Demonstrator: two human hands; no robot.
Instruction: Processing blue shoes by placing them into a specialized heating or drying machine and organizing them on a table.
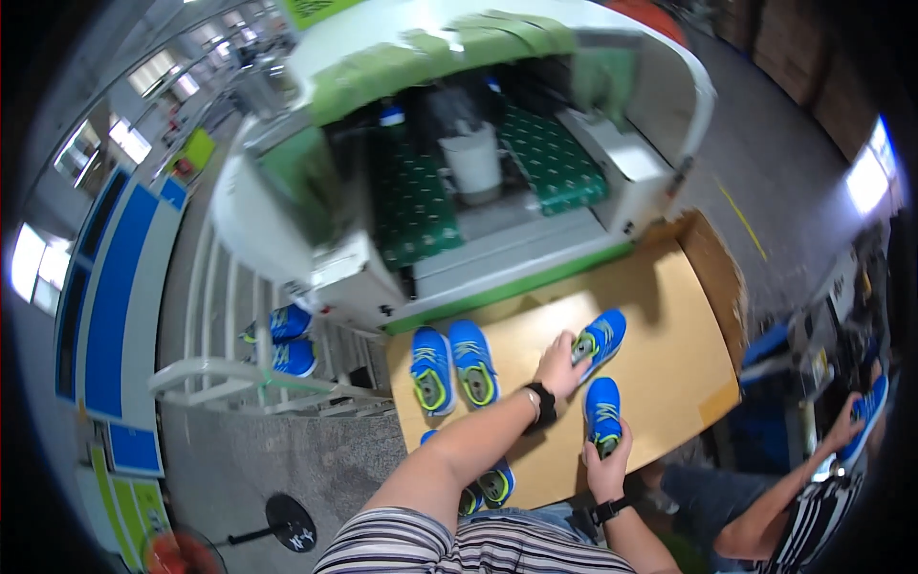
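Observation:
My left hand (559, 365), with a black band at the wrist, grips the heel of a blue sneaker (604, 334) with a white sole and yellow-green collar lining. Closer to me, my right hand (609, 469) is closed round the heel of a second blue sneaker (602, 400), its toe pointing away from me. Both sneakers are over the tan tabletop (669, 383). At the left of the table a pair of matching sneakers, a left one (432, 368) and a right one (472, 359), stands side by side. More sneakers (495, 483) are partly hidden under my left arm.
Beyond the table stands a white machine with two green conveyor belts (550, 158) and a white cup-shaped container (472, 163) between them. A cardboard wall (712, 277) edges the table's right. Blue sneakers (292, 340) sit on a white rack at left. A co-worker's hand (843, 430) holds a blue shoe at right.

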